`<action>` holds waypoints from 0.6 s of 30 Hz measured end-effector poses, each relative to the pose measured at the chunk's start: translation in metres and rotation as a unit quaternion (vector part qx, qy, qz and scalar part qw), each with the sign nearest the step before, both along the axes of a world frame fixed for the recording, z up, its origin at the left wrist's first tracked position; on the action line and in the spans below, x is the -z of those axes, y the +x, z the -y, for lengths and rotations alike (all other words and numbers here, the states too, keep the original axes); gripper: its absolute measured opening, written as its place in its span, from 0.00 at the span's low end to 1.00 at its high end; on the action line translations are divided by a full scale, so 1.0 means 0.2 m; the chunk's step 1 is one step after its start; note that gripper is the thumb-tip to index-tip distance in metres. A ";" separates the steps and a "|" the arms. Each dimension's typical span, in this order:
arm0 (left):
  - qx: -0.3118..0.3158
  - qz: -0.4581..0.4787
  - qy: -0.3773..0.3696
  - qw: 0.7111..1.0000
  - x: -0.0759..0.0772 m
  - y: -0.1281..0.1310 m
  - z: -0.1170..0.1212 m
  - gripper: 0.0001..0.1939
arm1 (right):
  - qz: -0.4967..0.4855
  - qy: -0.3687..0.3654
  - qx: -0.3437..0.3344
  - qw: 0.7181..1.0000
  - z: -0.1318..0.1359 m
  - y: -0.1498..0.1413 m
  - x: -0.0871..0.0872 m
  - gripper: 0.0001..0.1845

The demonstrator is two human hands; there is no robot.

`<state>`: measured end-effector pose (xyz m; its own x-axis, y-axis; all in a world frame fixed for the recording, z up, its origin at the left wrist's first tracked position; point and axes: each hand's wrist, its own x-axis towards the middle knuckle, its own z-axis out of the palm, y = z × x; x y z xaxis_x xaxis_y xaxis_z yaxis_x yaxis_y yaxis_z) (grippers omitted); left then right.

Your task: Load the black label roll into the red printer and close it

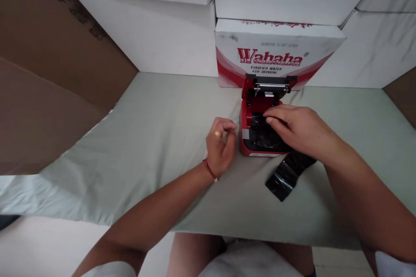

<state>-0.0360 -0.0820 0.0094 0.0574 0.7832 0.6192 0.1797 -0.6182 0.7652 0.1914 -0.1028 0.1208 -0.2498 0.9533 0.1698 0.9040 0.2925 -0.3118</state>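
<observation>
A red label printer [245, 142] stands on the cloth with its lid [271, 84] raised, showing the black inside. My right hand [297, 132] reaches in from the right, thumb and fingertips pinched at the black ribbon [258, 120] in the bay; the exact hold is partly hidden. Just left of the printer, my left hand [221, 145] is curled closed, with nothing visible in it. It wears a gold ring and a red cord bracelet. A strip of shiny black film [286, 177] lies in front of the printer, its upper end passing under my right forearm.
Behind the printer, a white and red Wahaha water carton [276, 56] stands against stacked white boxes [162, 30]. A large brown cardboard box [58, 73] rises at the left. Pale green cloth [156, 138] covers the table, whose front edge runs above my lap.
</observation>
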 end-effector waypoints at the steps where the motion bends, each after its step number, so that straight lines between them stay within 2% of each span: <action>1: 0.024 -0.042 0.096 0.994 -0.04 0.00 0.05 0.09 | 0.062 -0.044 0.003 0.997 -0.05 -0.01 -0.01 0.17; 3: 0.125 -0.094 0.273 0.949 -0.08 0.02 0.16 0.05 | 0.163 -0.108 0.015 0.981 -0.13 -0.05 -0.03 0.21; 5: 0.208 -0.136 0.342 0.906 -0.08 0.06 0.26 0.06 | 0.231 -0.147 0.023 0.962 -0.18 -0.09 -0.04 0.22; 7: 0.262 -0.178 0.375 0.871 -0.05 0.11 0.33 0.09 | 0.269 -0.166 0.028 0.948 -0.22 -0.12 -0.04 0.21; 11: 0.331 -0.315 0.331 0.826 0.03 0.15 0.35 0.09 | 0.287 -0.170 0.037 0.942 -0.26 -0.13 -0.03 0.16; 14: 0.371 -0.380 0.282 0.799 0.04 0.14 0.32 0.05 | 0.264 -0.157 0.038 0.951 -0.23 -0.11 -0.04 0.19; 16: 0.381 -0.391 0.270 0.793 0.04 0.14 0.31 0.04 | 0.184 -0.121 0.032 0.975 -0.15 -0.08 -0.07 0.21; 18: 0.383 -0.392 0.268 0.792 0.03 0.13 0.31 0.04 | 0.047 -0.075 0.026 0.996 -0.04 0.00 -0.12 0.21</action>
<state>-0.0090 -0.1449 0.0034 0.9205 -0.0302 0.3895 -0.1143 -0.9742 0.1946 0.1904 -0.0948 0.1450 -0.2068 0.9784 0.0025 0.9442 0.2002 -0.2616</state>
